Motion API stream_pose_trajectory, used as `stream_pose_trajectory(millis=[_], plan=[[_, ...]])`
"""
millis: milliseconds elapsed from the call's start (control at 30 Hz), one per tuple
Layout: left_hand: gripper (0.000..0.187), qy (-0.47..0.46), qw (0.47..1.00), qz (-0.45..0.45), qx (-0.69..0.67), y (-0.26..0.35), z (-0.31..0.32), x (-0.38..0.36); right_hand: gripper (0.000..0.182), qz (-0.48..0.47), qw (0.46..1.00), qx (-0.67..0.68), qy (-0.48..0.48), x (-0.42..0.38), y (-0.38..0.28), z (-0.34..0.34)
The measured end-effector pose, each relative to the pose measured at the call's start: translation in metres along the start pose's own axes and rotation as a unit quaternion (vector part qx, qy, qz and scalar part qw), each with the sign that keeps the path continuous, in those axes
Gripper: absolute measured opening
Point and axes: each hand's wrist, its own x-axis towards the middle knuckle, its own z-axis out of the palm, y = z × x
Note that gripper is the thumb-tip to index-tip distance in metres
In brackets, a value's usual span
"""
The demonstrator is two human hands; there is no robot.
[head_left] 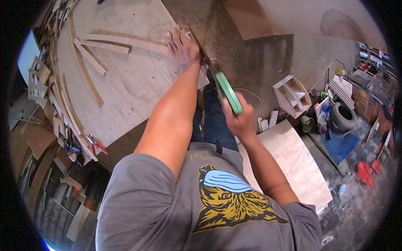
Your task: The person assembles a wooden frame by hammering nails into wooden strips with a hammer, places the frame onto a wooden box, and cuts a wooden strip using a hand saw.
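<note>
My right hand [238, 115] is wrapped around the green handle of a handsaw [228, 93]. Its dark blade [208, 58] slants up and left along the edge of the plywood tabletop [138, 88], close beside my left hand [184, 50]. That hand presses down at the table's edge on the end of a long, thin wooden strip [130, 41], with its fingers over the wood and its thumb hidden. The strip runs leftward across the plywood. A short piece of wood [213, 59] shows just right of the blade.
More wooden strips [86, 77] lie on the tabletop, with a bundle along its left edge. Red-handled pliers [99, 146] sit at the near left corner. On the floor to the right are a wooden box with dividers [293, 96], a tire [343, 116] and a pale board [289, 163].
</note>
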Motion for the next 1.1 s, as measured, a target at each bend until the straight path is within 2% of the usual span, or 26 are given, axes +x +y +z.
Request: stream_pose_trajectory(millis=[67,200,300,367,467,567,700,767,833,933,1033,1100], plan=[[0.036,-0.005,1.0,-0.007,-0.001,0.0,0.001,0.0,0.023,0.029,0.999,-0.004,-0.022,0.015,-0.006,0.007],[0.037,-0.006,1.0,-0.008,0.019,0.002,-0.001,0.003,0.019,-0.063,0.997,0.02,0.03,-0.025,-0.011,-0.014],[0.037,-0.023,1.0,-0.009,0.004,0.001,-0.002,0.001,0.02,-0.002,1.0,0.005,-0.02,0.0,-0.002,0.002],[0.038,-0.032,0.999,-0.017,0.001,-0.001,0.0,0.0,0.019,-0.013,1.0,0.002,-0.006,0.012,-0.004,0.011],[0.039,-0.033,0.999,-0.022,-0.005,0.002,0.0,0.003,0.018,-0.025,1.0,0.008,0.017,-0.02,-0.008,-0.009],[0.039,-0.031,0.999,-0.015,-0.003,-0.001,0.004,0.003,0.015,-0.009,1.0,-0.002,-0.018,-0.015,-0.012,-0.01],[0.039,-0.051,0.999,-0.011,-0.002,-0.004,0.003,0.0,0.013,-0.002,1.0,-0.012,-0.015,0.005,-0.004,0.009],[0.038,-0.042,0.999,-0.017,-0.009,0.001,0.002,0.001,0.014,-0.001,1.0,0.015,0.009,-0.022,-0.007,-0.009],[0.038,-0.035,0.999,-0.014,-0.007,0.0,0.002,0.002,0.015,-0.044,0.999,0.006,-0.007,-0.029,-0.007,-0.014],[0.037,-0.034,0.999,-0.006,-0.004,-0.002,0.002,0.0,0.016,0.036,0.998,-0.024,-0.049,0.006,-0.004,0.011],[0.036,-0.037,0.999,-0.012,-0.005,-0.001,0.001,0.003,0.016,-0.016,1.0,-0.014,-0.015,-0.013,-0.009,-0.004],[0.036,-0.03,0.999,-0.016,0.005,0.002,-0.001,0.002,0.016,-0.006,1.0,-0.005,-0.016,-0.009,-0.009,-0.005]])
